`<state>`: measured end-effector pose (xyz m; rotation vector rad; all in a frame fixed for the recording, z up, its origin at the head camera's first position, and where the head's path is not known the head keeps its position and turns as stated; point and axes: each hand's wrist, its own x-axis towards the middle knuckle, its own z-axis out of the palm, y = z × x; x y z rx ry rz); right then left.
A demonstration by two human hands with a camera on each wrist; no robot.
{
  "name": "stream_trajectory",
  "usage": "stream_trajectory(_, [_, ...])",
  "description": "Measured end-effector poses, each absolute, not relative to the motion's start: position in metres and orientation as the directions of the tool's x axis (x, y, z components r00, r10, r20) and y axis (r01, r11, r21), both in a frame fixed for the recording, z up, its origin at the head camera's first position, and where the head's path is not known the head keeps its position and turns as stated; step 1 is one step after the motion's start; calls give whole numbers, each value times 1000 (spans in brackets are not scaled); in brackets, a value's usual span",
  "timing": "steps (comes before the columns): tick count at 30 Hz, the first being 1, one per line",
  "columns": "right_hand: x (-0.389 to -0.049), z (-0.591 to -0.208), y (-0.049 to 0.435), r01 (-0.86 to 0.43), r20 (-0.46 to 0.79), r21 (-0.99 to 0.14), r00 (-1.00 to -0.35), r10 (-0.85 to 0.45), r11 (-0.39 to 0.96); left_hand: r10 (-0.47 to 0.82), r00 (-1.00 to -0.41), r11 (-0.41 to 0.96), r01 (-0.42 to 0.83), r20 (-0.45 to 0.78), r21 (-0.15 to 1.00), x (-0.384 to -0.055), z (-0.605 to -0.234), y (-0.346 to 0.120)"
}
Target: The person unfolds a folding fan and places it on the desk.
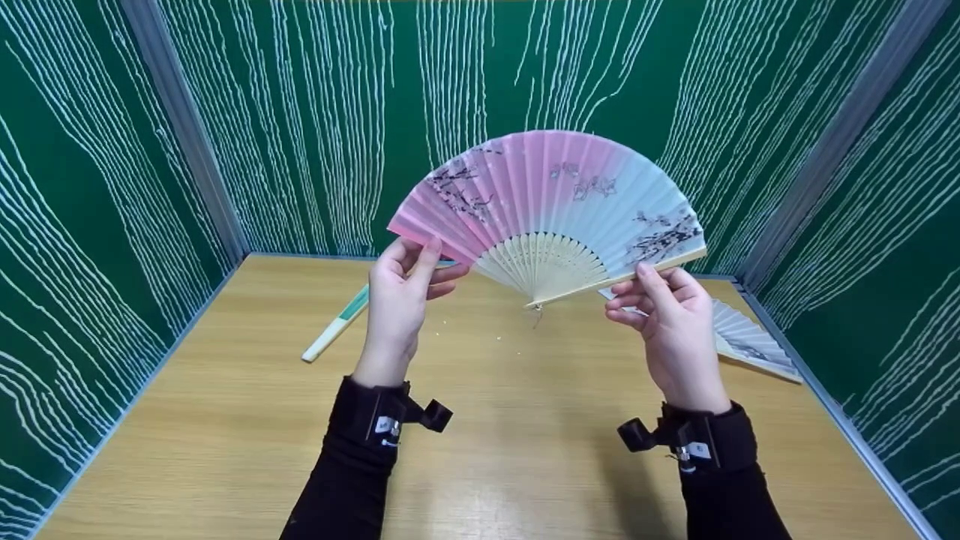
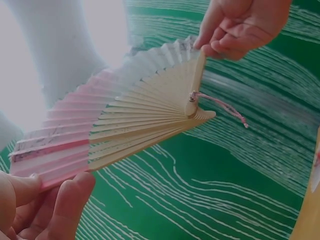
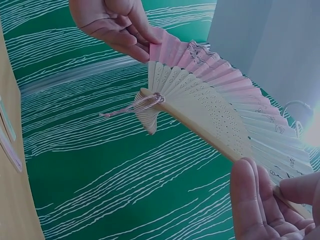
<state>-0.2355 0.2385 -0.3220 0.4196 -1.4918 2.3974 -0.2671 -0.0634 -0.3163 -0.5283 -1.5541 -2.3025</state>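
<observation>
A folding fan (image 1: 540, 187), spread wide, is held up above the table between both hands. Its cloth fades from pink on the left to pale blue on the right, with printed blossom branches and butterflies. My left hand (image 1: 409, 285) pinches the pink end. On the other side my right hand (image 1: 671, 315) pinches the pale wooden guard stick between thumb and fingers. In the left wrist view a pink cord (image 2: 225, 106) hangs from the pivot where the pierced ribs (image 2: 150, 102) meet.
Behind my left hand a folded green fan (image 1: 337, 322) lies on the wooden table (image 1: 480, 450). A grey-white fan (image 1: 754, 341), partly spread, lies at the right edge, partly hidden by my right hand. Green walls with white wavy lines enclose the table's back and sides.
</observation>
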Motion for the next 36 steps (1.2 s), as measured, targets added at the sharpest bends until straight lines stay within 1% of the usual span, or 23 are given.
stream_trajectory(24, [-238, -325, 239, -384, 407, -744, -910, 85, -547, -81, -885, -417, 449, 459, 791, -267, -316, -65])
stream_trajectory(36, [-239, -327, 237, -354, 389, -694, -917, 88, -627, -114, -903, -466, 418, 415, 780, -267, -315, -65])
